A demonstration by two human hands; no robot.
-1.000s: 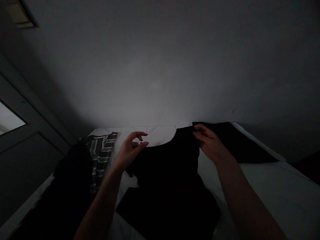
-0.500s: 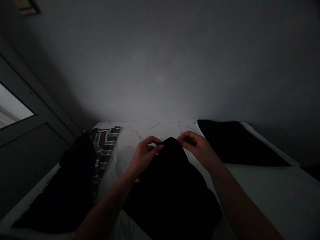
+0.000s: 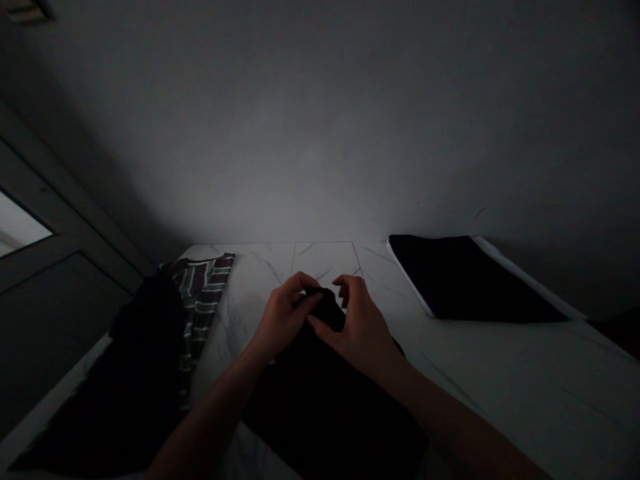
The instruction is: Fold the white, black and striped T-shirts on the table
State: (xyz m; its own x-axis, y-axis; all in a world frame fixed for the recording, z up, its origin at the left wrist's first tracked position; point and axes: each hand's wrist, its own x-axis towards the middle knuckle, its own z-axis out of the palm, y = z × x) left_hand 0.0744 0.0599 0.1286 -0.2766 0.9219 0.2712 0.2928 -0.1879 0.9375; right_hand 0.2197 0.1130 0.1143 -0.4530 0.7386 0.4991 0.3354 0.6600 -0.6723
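Observation:
A black cloth garment (image 3: 320, 400) lies in front of me, its far end bunched up and raised; the dim light hides its exact kind. Closed in a pinch, my left hand (image 3: 286, 313) grips that bunched end between thumb and fingers. My right hand (image 3: 363, 320) is over the same end, with thumb and index finger spread apart around the fabric. Its thumb tip comes close to my left thumb and seems to touch the cloth.
White marble-patterned tiles (image 3: 495, 373) form the surface, which meets a grey wall (image 3: 310, 133). On the left, a dark cloth heap (image 3: 120, 373) overlaps a striped garment (image 3: 205, 293). Folded black cloth (image 3: 470, 280) with white edges lies at the right. A framed door (image 3: 45, 273) stands far left.
My right hand has let go of the garment's far edge and moved left and inward, its thumb and fingers now apart. The edge, earlier stretched between both hands, is bunched at my left fingers.

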